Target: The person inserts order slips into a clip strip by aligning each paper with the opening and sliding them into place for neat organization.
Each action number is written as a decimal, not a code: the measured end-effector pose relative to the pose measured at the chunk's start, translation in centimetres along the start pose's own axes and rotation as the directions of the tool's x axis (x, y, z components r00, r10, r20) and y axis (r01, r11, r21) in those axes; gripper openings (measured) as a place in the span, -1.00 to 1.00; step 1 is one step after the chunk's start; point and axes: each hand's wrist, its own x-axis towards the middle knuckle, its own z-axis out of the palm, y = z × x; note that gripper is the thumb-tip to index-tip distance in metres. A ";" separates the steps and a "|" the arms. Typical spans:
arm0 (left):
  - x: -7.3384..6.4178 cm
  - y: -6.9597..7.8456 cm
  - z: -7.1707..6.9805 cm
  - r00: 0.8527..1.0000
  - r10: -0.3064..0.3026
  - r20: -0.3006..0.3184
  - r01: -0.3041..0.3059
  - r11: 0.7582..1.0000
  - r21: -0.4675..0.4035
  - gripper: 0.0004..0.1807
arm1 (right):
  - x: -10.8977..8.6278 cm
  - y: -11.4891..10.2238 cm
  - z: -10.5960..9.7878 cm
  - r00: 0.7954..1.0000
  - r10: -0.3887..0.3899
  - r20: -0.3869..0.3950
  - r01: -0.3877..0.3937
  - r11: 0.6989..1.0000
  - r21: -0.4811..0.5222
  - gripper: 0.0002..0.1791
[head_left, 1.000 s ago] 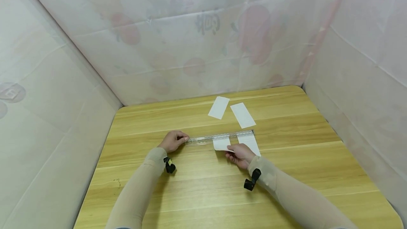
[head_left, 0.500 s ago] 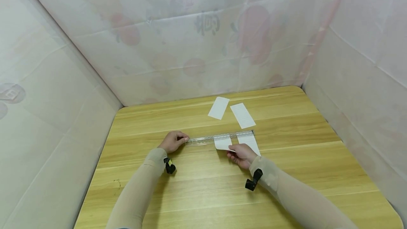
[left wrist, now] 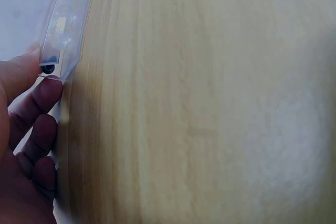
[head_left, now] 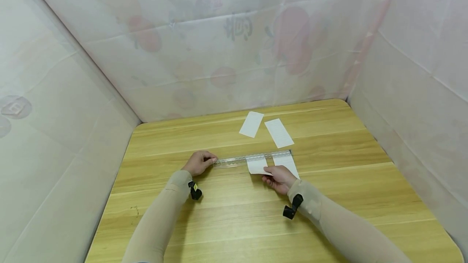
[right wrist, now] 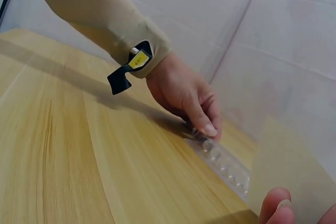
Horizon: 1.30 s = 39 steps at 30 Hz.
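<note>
Strip of clear plastic [head_left: 231,161] lies crosswise on wood tabletop [head_left: 215,230], roughly mid-table. Left hand [head_left: 199,162] pinches its left end between thumb and index finger, other fingers loosely bent; small dark round piece [left wrist: 48,67] at that end. Right hand [head_left: 279,178] pinches near edge of held white card [head_left: 257,165], thumb on top; near edge lifted and bowed, far edge at strip, can't tell if under or slotted in. Second card [head_left: 287,162] just right of it, far edge also at strip, right corner about level with strip's right end; narrow band of wood between the two. Left loose card [head_left: 251,124] and right loose card [head_left: 279,133] lie flat beyond strip, slightly apart, nearer back edge. Wide wood left of left hand out to left edge, more between forearms; right side has room past right forearm. Cloth walls [head_left: 204,72] rise along back, left and right edges.
</note>
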 end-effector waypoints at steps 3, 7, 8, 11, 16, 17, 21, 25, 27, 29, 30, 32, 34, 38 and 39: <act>0.0 0.0 0.0 1.000 -0.003 -0.004 0.003 1.000 0.003 -0.80 | -0.1 0.0 0.0 1.000 -0.002 0.001 0.002 1.000 0.008 -0.70; -0.1 0.2 0.0 1.000 -0.009 -0.006 0.009 1.000 0.001 -0.81 | -0.1 0.0 0.0 1.000 -0.006 -0.002 0.006 1.000 0.018 -0.74; -0.1 0.2 0.1 1.000 -0.007 -0.008 0.007 1.000 0.001 -0.81 | -0.1 0.0 0.0 1.000 -0.008 -0.002 0.008 1.000 0.021 -0.74; -0.1 0.3 0.1 1.000 -0.004 -0.010 0.004 1.000 0.004 -0.81 | -0.1 -0.1 0.0 1.000 -0.009 -0.007 0.009 0.999 0.030 -0.78; 0.0 0.2 0.1 1.000 -0.003 -0.010 0.003 1.000 0.003 -0.81 | -0.1 -0.2 -0.2 1.000 -0.005 -0.004 0.005 0.999 0.037 -0.79; 0.0 0.2 0.1 1.000 -0.004 -0.010 0.004 1.000 0.002 -0.81 | -0.1 -0.2 -0.2 1.000 -0.003 -0.004 0.003 0.999 0.039 -0.79; 0.1 0.0 0.1 1.000 0.002 -0.011 -0.002 1.000 0.005 -0.81 | -0.2 -0.2 -0.2 1.000 -0.006 -0.001 0.007 0.999 0.035 -0.77; 0.0 0.0 0.1 1.000 0.024 -0.009 -0.024 0.999 0.027 -0.81 | -0.2 -0.3 -0.3 1.000 -0.014 0.002 0.014 1.000 0.017 -0.74; -0.1 0.0 0.1 0.999 0.032 -0.006 -0.031 0.999 0.037 -0.81 | -0.3 -0.3 -0.3 1.000 -0.017 0.003 0.017 1.000 0.009 -0.72; -0.1 0.1 0.0 0.999 0.033 -0.004 -0.033 0.999 0.036 -0.81 | -0.3 -0.3 -0.4 1.000 -0.016 0.004 0.016 1.000 0.007 -0.71; -0.1 0.1 0.0 0.999 0.032 -0.004 -0.032 0.999 0.035 -0.81 | -0.3 -0.3 -0.5 1.000 -0.016 0.003 0.016 1.000 0.007 -0.71; -0.1 0.1 0.0 1.000 0.029 -0.003 -0.029 0.999 0.034 -0.81 | -0.3 -0.3 -0.5 1.000 -0.017 0.001 0.017 1.000 0.010 -0.72; -0.1 0.1 0.0 1.000 0.029 -0.003 -0.029 0.999 0.032 -0.81 | -0.2 -0.2 -0.6 1.000 -0.020 -0.003 0.020 1.000 0.013 -0.72; -0.1 0.2 0.0 0.999 0.032 -0.004 -0.031 0.999 0.038 -0.81 | -0.2 -0.2 -0.7 1.000 -0.027 -0.011 0.027 1.000 0.016 -0.74; -0.1 0.2 0.0 1.000 0.031 -0.004 -0.030 0.999 0.038 -0.81 | -0.2 -0.2 -0.7 1.000 -0.028 -0.012 0.028 0.999 0.016 -0.74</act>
